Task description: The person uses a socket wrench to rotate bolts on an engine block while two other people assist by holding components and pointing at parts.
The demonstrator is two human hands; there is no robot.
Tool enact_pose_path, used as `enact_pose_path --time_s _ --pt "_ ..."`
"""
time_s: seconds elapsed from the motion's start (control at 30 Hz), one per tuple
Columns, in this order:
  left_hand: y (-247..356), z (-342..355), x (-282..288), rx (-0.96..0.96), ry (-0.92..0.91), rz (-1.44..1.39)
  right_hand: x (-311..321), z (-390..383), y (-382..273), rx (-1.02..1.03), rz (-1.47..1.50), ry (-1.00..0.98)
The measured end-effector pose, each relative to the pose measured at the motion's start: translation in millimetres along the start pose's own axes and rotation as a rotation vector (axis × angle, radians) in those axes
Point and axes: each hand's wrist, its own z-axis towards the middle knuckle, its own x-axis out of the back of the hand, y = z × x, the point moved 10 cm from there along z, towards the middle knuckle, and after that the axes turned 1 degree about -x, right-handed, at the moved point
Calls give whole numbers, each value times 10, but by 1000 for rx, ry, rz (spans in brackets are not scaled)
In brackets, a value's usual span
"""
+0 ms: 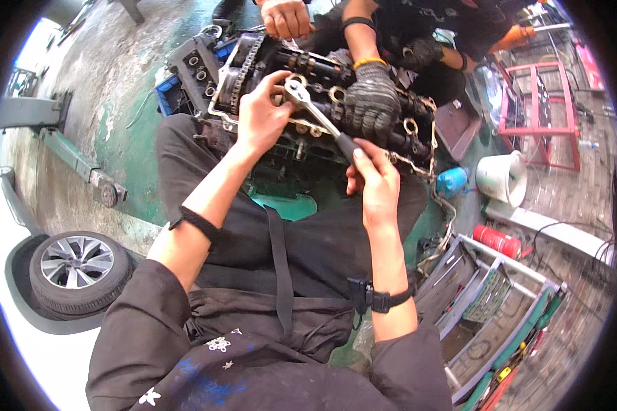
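Gripping the black handle of a long silver ratchet wrench [320, 116], the right hand [377, 175] has its fingers wrapped round the grip with the thumb laid along the top. The left hand [262, 116] is at the wrench's round head, thumb and forefinger curled about it; whether they pinch it firmly or only steady it, I cannot tell. The wrench slants over the near edge of an opened engine [311, 129] of dark and grey metal, its head toward the left end, its handle reaching past the near edge toward the person's lap. Close by the left end runs a metal link chain [251, 63].

A co-worker's dark grey knitted glove [372, 99] lies over the engine's top, just beside the wrench shaft, and a bare co-worker's hand [285, 18] is closed in a fist at the far edge. Off the left end, a grey metal cover with round holes [193, 65] lies by a blue plastic crate [163, 96].

The step in hand looks like seating or turning the wrench on a fastener, though the socket end is hidden. The next move would call for a square, steady head and a handle swing clear of the gloved fingers.
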Motion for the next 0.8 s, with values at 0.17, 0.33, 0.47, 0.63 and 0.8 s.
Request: enact_pose_path --time_s 0.17,0.33,0.47,0.63,0.8 --pt "-148 -50 28 39 49 -28 -333 -256 265 -76 -110 -136" --pt "-164 -74 -19 -80 109 -144 -828 -573 566 -185 -126 -296" --pt "-94 -57 -48 -61 0 -143 -1037 -636 600 -220 -93 -291" --pt "-163 -46 -74 -64 -48 -18 -831 -560 607 -253 59 -265" --pt "-151 -46 -89 -37 -30 -120 -114 -225 351 -115 30 -22"
